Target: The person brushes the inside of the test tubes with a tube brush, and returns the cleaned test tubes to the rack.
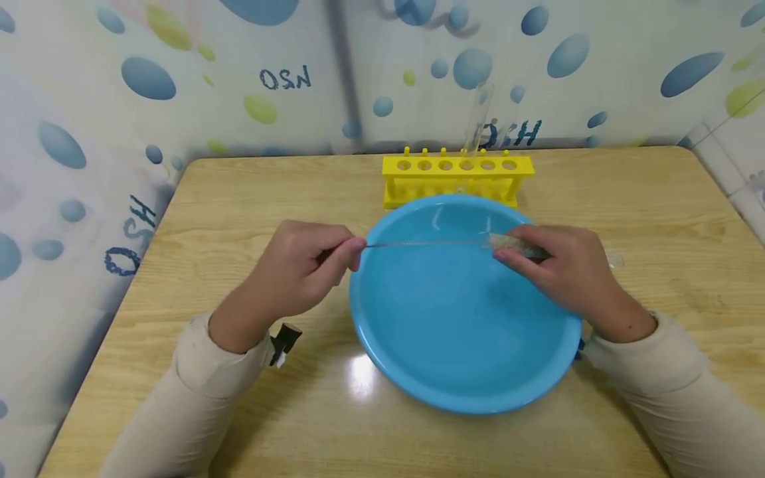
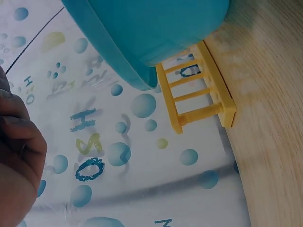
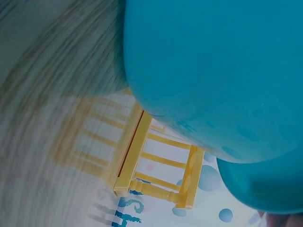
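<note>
Over the blue basin point(image 1: 460, 318), my left hand point(image 1: 305, 265) pinches the end of the thin twisted wire handle of a test tube brush point(image 1: 427, 243). My right hand point(image 1: 562, 265) grips a clear glass test tube point(image 1: 497, 242), which lies roughly level. The brush's pale bristles appear to be inside the tube, mostly hidden by my right fingers. In the left wrist view, curled fingers point(image 2: 23, 127) show at the left edge and the wire runs up and away from them. The right wrist view shows mainly the basin's outer wall point(image 3: 213, 85).
Behind the basin stands a yellow test tube rack point(image 1: 457, 166), with another clear test tube point(image 1: 478, 123) upright in one hole. Both are on a wooden table point(image 1: 269, 199). A patterned wall covering point(image 1: 382, 73) rises along the table's back and left edges.
</note>
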The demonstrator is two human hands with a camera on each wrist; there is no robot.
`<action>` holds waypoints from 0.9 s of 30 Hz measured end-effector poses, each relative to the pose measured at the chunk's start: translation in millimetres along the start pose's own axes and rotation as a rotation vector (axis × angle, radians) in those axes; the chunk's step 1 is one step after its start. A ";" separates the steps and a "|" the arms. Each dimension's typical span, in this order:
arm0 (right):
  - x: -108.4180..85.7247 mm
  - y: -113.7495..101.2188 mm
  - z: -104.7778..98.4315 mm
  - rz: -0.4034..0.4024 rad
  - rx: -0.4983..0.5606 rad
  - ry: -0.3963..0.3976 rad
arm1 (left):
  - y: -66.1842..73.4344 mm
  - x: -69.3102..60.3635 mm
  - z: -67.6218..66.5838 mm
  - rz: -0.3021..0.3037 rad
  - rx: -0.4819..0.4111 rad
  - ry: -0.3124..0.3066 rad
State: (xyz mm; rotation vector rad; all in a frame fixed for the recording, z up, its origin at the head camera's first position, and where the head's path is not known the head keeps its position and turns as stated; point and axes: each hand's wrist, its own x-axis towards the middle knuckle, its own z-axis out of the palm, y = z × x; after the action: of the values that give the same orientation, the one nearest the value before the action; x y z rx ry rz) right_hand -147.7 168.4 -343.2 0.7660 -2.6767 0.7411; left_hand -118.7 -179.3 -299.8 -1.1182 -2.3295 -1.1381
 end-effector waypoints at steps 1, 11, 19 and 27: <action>0.1 0.2 0.1 -0.004 -0.002 0.001 | 0.6 -0.1 0.5 -0.024 -0.035 0.002; 1.1 -1.3 0.0 -0.019 -0.020 -0.010 | 8.2 3.2 0.7 -0.412 -0.258 -0.045; 1.1 -0.6 0.3 -0.028 -0.018 0.017 | 6.0 3.2 6.9 -0.318 -0.158 0.014; 0.0 -0.3 0.3 -0.029 -0.011 0.015 | 2.7 1.7 11.0 -0.174 -0.059 0.085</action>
State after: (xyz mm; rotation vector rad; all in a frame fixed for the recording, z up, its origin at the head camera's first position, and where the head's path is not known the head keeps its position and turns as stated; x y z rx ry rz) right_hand -147.6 168.0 -343.3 0.7920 -2.6482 0.7221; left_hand -117.2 -168.9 -304.4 -0.8818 -2.3780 -1.2967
